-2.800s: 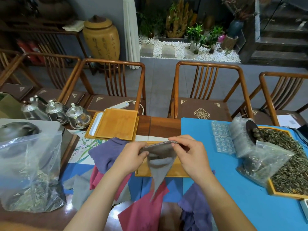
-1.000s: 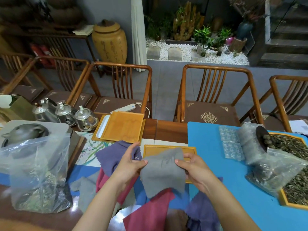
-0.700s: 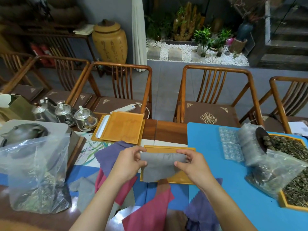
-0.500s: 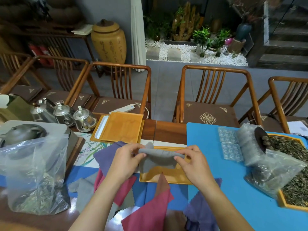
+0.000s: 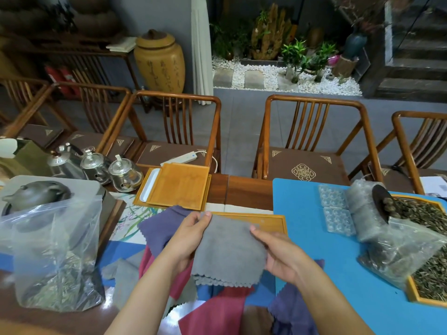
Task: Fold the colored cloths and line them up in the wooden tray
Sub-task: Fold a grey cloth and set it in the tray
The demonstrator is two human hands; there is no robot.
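Note:
A grey cloth (image 5: 229,252), folded double with its scalloped edges hanging toward me, is held above the table. My left hand (image 5: 187,240) pinches its left edge and top corner. My right hand (image 5: 278,255) grips its right edge, thumb on top. Behind the cloth lies the wooden tray (image 5: 271,221), mostly hidden by it. Loose cloths lie around: a purple cloth (image 5: 159,228) to the left, a red cloth (image 5: 212,313) near me, another purple cloth (image 5: 292,310) under my right arm, a grey cloth (image 5: 125,279) lower left.
A second bamboo tray (image 5: 181,187) sits further back. Glass teapots (image 5: 123,172) and a plastic bag of tea (image 5: 50,257) stand on the left. A blue mat (image 5: 302,204) on the right carries plastic blister trays (image 5: 336,209), bagged tea (image 5: 396,252) and a tea-leaf tray (image 5: 416,293).
The grey cloth went from hanging open to folded over at its top edge; now it is a doubled rectangle held lower and nearer to me, between both hands.

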